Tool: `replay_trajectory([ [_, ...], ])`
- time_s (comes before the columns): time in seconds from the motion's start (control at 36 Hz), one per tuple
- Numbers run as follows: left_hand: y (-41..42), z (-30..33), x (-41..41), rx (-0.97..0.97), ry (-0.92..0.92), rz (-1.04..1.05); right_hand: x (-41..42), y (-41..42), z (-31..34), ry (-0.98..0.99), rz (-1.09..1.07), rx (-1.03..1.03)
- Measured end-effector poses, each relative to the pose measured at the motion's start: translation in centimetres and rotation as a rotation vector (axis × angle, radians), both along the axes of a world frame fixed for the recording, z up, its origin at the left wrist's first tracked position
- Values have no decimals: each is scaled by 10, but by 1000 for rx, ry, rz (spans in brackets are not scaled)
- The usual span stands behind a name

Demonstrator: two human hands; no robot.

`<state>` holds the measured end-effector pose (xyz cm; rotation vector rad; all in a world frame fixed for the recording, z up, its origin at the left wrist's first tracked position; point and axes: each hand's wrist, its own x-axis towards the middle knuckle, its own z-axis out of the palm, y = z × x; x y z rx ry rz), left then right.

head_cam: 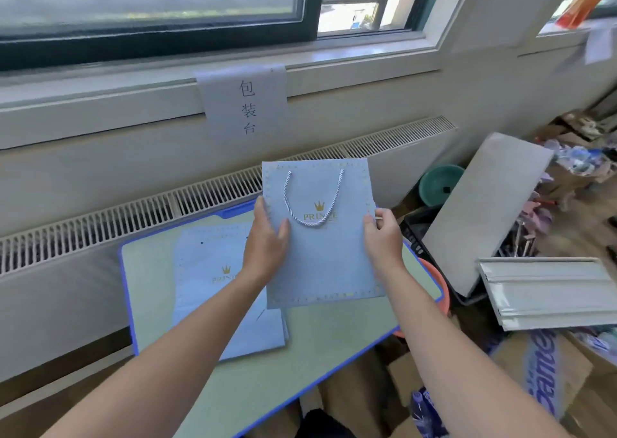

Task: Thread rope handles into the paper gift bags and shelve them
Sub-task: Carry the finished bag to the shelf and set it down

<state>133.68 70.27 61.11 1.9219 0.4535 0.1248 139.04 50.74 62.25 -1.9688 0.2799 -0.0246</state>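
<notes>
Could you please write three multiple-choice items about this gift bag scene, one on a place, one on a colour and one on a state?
1. Where does the stack of flat gift bags lie?
A. On the table, left of the held bag
B. On the window sill
C. In the green basin

2. What colour is the crown on the held gift bag?
A. Red
B. Gold
C. Black

3. How is the held bag gripped?
A. By the left hand only
B. By its rope handle
C. By both hands at its side edges

Answers: 1 A, the stack rests on the blue-edged table beside the left forearm. 2 B, the crown is gold. 3 C, the left hand and right hand each pinch a side edge, while the rope handle hangs free.
</notes>
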Motion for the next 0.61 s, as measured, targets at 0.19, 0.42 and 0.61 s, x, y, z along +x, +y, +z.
replay_trajectory([
  [0.19, 64, 36, -40, 5, -179, 235, -5, 85, 27, -79, 313, -6],
  [0.42, 127, 65, -124, 132, -242, 615, -35, 190, 39, -209, 740, -35],
  [0.61, 178, 74, -215, 162, -188, 861, -96, 273, 48, -305, 1005, -43],
])
